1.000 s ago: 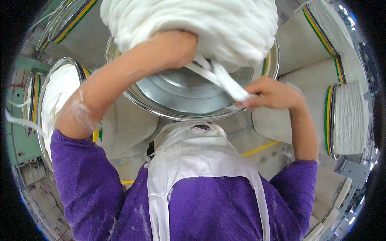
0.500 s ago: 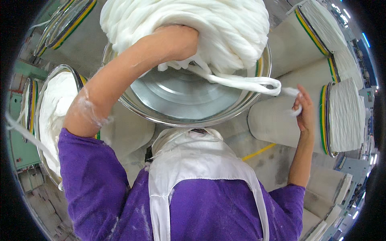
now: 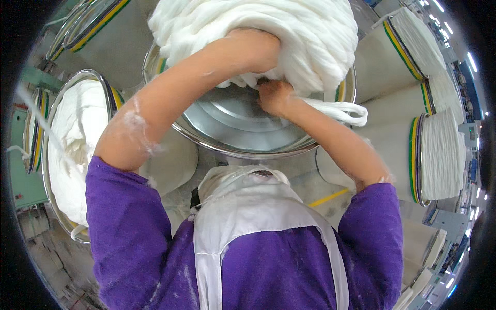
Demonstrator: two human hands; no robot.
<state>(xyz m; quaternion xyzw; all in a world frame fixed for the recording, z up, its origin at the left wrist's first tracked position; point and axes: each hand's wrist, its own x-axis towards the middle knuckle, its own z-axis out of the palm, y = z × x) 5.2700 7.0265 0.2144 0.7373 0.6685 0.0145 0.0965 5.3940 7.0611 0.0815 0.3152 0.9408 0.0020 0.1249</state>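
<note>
A big round can (image 3: 248, 154) with a shiny rim stands in the middle, open at the top. A fat, soft pile of white rope (image 3: 315, 41) covers its far edge and hides most of that side. Near the front edge, a round metal plate (image 3: 227, 126) shows inside the can

To the left is another can (image 3: 110, 98), full of white fluff (image 3: 72, 121). To the right, a striped can (image 3: 417, 155) has white rope standing up past its rim, and one more can (image 3: 402, 49) is behind it. A yellow line (image 3: 329, 198) runs on the floor between the cans

The left arm (image 3: 175, 101) goes over the can's left edge and blocks part of the pile. The left hand (image 3: 261, 49) is pushed into the pile, so I cannot tell if it grips. The right arm (image 3: 336, 139) crosses the front right edge. The right hand (image 3: 276, 97) is bent in under the pile, its fingers hidden, so I cannot tell what it holds

A white loop (image 3: 333, 107) sticks out past the can's right edge. A blurry strand (image 3: 35, 110) hangs in front of the left can. Tiny fluff bits (image 3: 135, 119) cling to the left arm
</note>
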